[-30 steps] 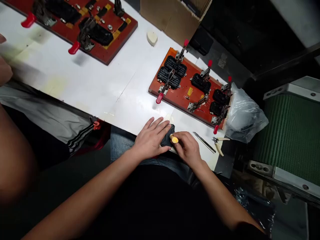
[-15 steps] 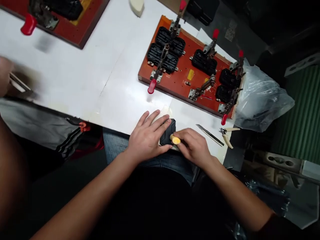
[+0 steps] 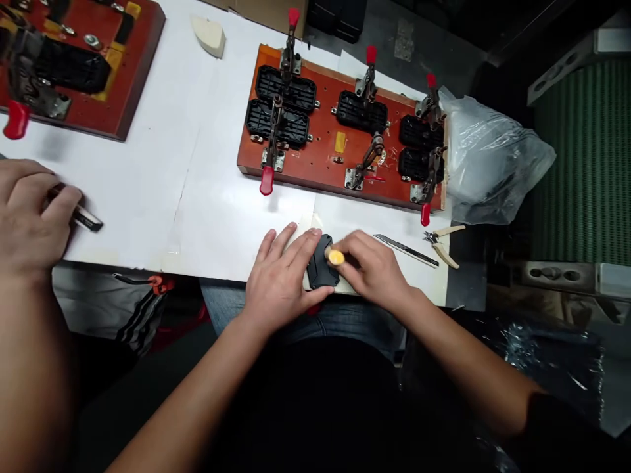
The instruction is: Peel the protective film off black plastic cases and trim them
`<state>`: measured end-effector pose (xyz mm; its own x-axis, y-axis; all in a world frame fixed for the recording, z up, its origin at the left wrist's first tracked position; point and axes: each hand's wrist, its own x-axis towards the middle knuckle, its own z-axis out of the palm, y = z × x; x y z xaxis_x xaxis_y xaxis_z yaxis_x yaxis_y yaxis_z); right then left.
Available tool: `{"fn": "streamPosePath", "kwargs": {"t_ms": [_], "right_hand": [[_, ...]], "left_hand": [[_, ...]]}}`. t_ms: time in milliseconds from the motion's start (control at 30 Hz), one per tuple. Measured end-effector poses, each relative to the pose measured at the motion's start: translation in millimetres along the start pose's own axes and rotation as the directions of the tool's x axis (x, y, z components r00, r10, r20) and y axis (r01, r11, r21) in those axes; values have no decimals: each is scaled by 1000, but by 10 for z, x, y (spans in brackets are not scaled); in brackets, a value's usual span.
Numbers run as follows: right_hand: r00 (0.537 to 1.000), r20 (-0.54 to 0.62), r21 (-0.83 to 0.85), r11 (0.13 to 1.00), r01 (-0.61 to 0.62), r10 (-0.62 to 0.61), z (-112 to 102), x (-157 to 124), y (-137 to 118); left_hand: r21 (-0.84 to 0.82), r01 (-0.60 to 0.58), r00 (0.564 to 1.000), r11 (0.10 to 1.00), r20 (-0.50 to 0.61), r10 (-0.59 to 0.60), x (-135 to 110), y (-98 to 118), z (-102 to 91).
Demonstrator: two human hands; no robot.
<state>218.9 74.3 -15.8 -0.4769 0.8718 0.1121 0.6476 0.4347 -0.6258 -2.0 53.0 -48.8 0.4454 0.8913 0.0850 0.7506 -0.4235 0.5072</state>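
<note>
Black part (image 3: 320,270) under left hand (image 3: 279,282), right hand (image 3: 377,270) gripping yellow-tipped tool (image 3: 336,257)

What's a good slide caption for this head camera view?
Left hand steadies a small black plastic part at the white table's edge while the right hand applies a yellow-tipped tool.

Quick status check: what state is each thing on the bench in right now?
Left hand: flat on black plastic part, pinning it.
Right hand: gripping yellow-handled tool, tip on the part.
Toggle-clamp jig: loaded with black parts.
Blade: lying unused.
Cutters: lying unused.
Plastic bag: crumpled.
</note>
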Motion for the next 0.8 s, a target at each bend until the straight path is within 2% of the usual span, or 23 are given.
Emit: {"fn": "streamPosePath", "kwargs": {"t_ms": [100, 133, 233, 300, 400, 600, 700, 800], "right_hand": [[994, 107, 25, 1000, 4, -7, -33, -9, -23], [996, 91, 9, 1000, 1, -2, -29, 11, -23], [998, -50, -37, 999, -38, 36, 21, 117, -11], [991, -100, -5, 996, -85, 84, 69, 164, -15], [987, -97, 46, 991, -124, 128, 129, 165, -33], [964, -186, 29, 982, -188, 190, 203, 128, -73], [970, -153, 61, 982, -179, 187, 230, 137, -92], [964, -204, -2, 985, -175, 171, 227, 141, -86]], "left_hand": [[-9, 13, 1000, 1000, -19, -13, -1, 1, 5], [-9, 16, 1000, 1000, -24, -16, -1, -2, 8], [-3, -2, 1000, 1000, -31, 2, 3, -21, 15], [4, -31, 999, 999, -26, 32, 4, -35, 19], [10, -46, 998, 999, -31, 46, -1, -50, 25], [12, -48, 997, 999, -54, 49, -11, -56, 33], [16, -54, 997, 998, -56, 55, -12, -56, 35], [23, -55, 997, 998, -60, 56, -11, -55, 36]]}}
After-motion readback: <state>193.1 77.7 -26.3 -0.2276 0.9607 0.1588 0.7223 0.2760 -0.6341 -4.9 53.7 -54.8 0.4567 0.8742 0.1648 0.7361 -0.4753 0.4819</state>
